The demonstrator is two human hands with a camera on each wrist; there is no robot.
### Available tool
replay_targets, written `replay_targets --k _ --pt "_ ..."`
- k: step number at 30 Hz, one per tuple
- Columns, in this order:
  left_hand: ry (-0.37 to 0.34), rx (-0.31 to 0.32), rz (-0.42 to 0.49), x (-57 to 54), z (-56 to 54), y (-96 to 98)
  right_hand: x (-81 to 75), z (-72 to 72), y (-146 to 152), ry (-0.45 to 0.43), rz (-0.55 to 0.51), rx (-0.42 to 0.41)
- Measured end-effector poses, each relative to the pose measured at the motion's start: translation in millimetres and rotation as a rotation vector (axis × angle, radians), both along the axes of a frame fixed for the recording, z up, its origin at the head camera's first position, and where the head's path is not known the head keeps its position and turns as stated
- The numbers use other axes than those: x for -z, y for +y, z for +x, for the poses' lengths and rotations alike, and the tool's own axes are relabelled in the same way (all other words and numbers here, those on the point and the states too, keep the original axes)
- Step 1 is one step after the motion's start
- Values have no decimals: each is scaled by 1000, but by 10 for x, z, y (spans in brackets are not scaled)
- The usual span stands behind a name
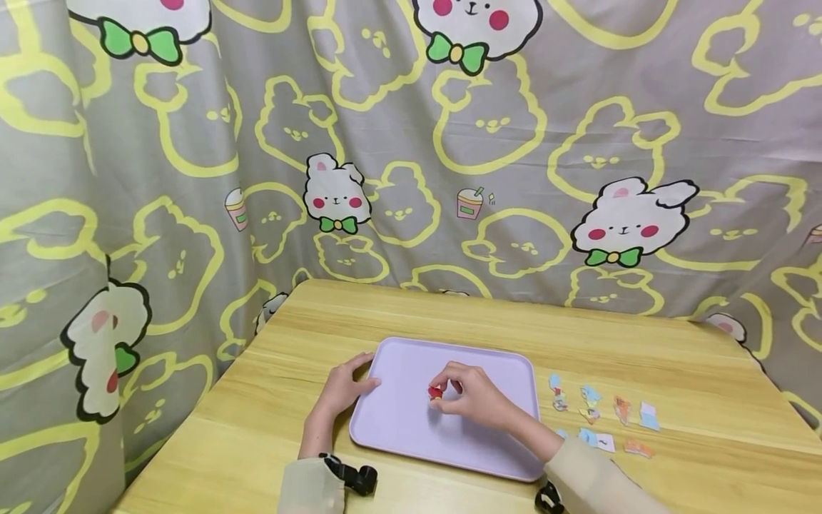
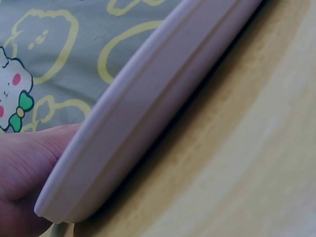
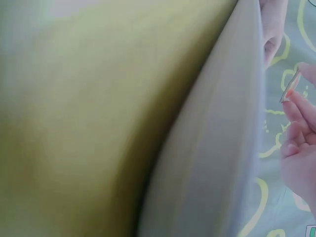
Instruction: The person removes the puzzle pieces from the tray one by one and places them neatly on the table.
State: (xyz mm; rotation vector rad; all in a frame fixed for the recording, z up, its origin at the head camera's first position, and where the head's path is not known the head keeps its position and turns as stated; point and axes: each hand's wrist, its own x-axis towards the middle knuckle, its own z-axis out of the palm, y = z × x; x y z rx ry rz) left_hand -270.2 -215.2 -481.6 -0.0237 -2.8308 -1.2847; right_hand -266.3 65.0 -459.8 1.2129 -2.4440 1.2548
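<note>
On the table lies a lilac tray (image 1: 398,435). My left hand (image 1: 340,389) rests at its left rim, thumb reaching over the edge and fingers loosely extended; in the left wrist view, part of this hand (image 2: 24,168) shows behind the tray's wall (image 2: 128,108). Above the middle of the tray, my right hand (image 1: 472,392) pinches a small red puzzle piece (image 1: 435,392) between thumb and index finger. The right wrist view shows the piece (image 3: 291,88) nearly edge-on, thin and flat, at the fingertips.
To the tray's right, several small colourful puzzle pieces (image 1: 621,410) lie in loose rows on the wooden table (image 1: 308,321), among them a blue-and-white piece (image 1: 649,415) and an orange one (image 1: 638,448). A patterned curtain (image 1: 411,143) hangs behind the table and at its left.
</note>
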Motion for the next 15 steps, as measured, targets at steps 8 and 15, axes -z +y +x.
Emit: replay_targets --k 8,15 --pt "-2 1 -17 -11 10 1 -6 11 -1 9 -12 -6" --pt "10 4 -23 -7 12 -3 -31 22 -14 29 -10 -10"
